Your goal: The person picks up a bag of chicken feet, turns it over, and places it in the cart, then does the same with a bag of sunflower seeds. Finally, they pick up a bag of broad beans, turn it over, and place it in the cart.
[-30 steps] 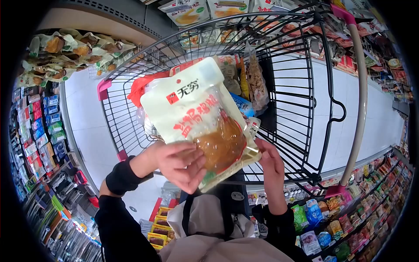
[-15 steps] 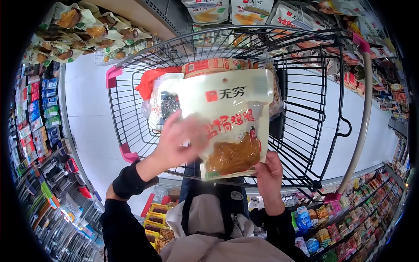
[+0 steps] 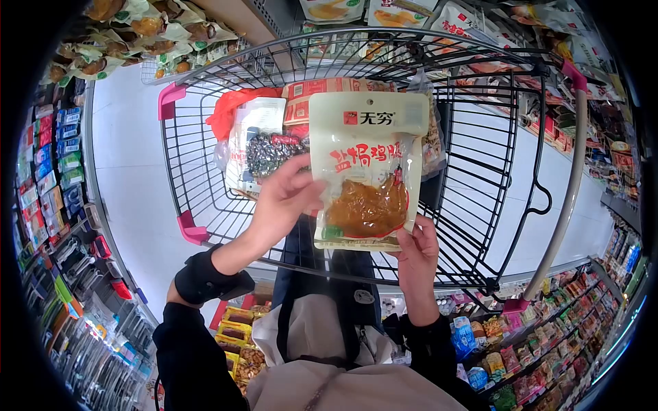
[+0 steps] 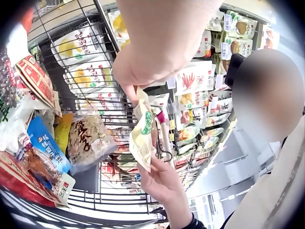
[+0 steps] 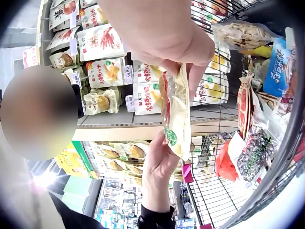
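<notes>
A cream pouch of cooked chicken leg (image 3: 370, 198), with red and black lettering and a clear window, faces me upright in the head view. My right hand (image 3: 418, 264) pinches its lower right corner. Along its left edge, my left hand (image 3: 284, 195) has thumb and fingers bent at the pouch. Both wrist views show the pouch edge-on between the two hands. Beneath it stands a wire shopping cart (image 3: 473, 205) with pink corners. Inside lie a bag of dark pieces (image 3: 271, 154), a red plastic bag (image 3: 240, 109) and a red printed pack (image 3: 298, 109).
Shelves of similar pouches (image 3: 397, 14) line the far side. More packed chicken (image 3: 147, 27) sits at upper left. Racks of small goods (image 3: 51, 185) border the left, snack shelves (image 3: 541, 335) the lower right. The cart's handle (image 3: 565, 192) curves along the right.
The pouch has turned from tilted to upright and shifted right. My left hand has moved off its front, then to its left edge. My right hand has taken hold of the lower corner.
</notes>
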The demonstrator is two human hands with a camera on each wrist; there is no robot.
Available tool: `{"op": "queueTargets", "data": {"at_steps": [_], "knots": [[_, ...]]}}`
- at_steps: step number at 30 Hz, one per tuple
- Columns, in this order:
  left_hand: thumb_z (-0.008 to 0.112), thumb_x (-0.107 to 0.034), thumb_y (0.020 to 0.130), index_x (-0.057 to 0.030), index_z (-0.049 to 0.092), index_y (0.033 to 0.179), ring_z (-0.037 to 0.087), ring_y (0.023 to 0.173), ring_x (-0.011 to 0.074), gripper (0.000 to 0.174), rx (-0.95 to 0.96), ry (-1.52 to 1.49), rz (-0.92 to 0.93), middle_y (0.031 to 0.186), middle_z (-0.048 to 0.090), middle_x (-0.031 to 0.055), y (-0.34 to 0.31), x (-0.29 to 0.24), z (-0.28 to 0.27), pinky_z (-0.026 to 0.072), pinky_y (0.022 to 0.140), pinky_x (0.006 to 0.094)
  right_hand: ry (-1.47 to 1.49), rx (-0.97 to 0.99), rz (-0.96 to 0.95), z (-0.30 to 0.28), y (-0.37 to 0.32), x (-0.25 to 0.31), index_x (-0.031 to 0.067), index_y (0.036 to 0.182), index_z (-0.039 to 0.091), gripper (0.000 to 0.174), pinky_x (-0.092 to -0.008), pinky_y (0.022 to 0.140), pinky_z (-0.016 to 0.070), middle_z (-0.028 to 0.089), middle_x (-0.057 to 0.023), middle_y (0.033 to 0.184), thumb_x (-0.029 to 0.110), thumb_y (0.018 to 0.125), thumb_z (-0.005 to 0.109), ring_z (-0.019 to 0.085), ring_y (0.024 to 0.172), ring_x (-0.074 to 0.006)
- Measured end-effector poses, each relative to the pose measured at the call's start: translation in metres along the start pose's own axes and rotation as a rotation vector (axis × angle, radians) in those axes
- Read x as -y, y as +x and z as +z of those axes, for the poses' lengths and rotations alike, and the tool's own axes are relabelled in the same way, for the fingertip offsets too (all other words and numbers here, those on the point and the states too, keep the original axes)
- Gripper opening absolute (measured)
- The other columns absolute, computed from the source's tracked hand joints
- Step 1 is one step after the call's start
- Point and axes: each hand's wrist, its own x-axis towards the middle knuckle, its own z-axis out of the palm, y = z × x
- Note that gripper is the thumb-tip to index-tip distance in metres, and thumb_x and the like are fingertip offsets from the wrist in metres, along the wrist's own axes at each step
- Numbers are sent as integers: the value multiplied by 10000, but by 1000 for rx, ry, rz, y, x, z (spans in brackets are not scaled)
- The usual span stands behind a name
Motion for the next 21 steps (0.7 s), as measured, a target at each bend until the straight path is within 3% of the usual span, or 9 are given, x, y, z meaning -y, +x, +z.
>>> {"op": "queueTargets", "data": {"at_steps": [12,18,21], "knots": [[487,-19,843,-27,387,1173,566,837,87,345,-10,37,-52,963,610,51,-3,9,-1,476,644,201,-2,-3,13,-8,-5,-9,21,1027,441,201,-262,677,521,564,-84,1004,15,833,495,574,858,-131],[499,-29,843,-43,456,1024,570,802,66,187,4,63,1,922,622,22,-2,19,-3,481,631,195,-89,-9,-5,-12,-7,-13,28,1025,450,199,-239,676,505,561,-78,1019,20,833,500,562,869,-116],[499,-15,836,-37,440,1010,549,813,62,185,-21,153,-79,965,599,28,-8,18,-4,453,637,197,-201,9,-12,-11,-7,-11,27,1022,456,195,-224,669,498,556,-72,1026,20,832,501,552,873,-104]]}}
